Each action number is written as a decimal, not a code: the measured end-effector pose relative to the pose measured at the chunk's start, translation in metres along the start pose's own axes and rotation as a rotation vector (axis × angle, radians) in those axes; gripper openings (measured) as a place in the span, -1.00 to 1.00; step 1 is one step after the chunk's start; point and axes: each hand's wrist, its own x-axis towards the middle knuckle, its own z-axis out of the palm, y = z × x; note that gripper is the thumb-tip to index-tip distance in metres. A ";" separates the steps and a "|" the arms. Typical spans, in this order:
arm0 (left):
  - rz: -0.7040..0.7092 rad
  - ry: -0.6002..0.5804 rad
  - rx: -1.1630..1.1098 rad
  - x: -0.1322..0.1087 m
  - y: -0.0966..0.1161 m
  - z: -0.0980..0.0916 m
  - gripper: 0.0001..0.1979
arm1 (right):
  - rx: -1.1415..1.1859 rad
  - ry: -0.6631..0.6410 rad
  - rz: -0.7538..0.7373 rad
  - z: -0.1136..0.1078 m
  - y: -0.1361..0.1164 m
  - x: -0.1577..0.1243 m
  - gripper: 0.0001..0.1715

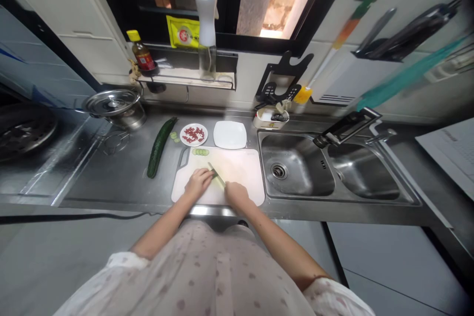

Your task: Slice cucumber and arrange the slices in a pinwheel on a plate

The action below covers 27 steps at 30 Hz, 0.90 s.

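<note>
My right hand [237, 195] is closed around the handle of a knife, whose narrow blade [217, 175] points away from me over the white cutting board [252, 177]. Just left of the blade, my left hand [198, 183] has its fingers curled down on a small dark green piece of cucumber [214, 172], mostly covered by the fingers. Several cucumber slices [200, 152] lie overlapped in a row at the board's far left. A whole cucumber [160, 150] rests on the steel counter, with a few loose slices [175, 137] beside it.
Behind the board stand a plate of red chopped bits [194, 134] and a white square plate [230, 135]. A double sink [296, 158] is to the right, a lidded steel pot [118, 108] at the left. A shelf [177, 77] holds bottles; utensils hang on the right wall.
</note>
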 end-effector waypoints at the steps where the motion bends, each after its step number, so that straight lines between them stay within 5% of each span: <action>1: -0.002 0.000 0.000 0.000 0.001 -0.001 -0.77 | -0.001 -0.005 0.003 0.001 0.002 -0.003 -0.64; 15: 0.016 -0.006 0.025 0.001 0.000 0.000 -0.77 | -0.008 0.040 -0.031 -0.001 -0.008 0.015 -0.64; 27: 0.001 0.000 0.016 0.001 0.002 -0.001 -0.78 | 0.002 0.026 -0.015 0.007 0.000 0.003 -0.64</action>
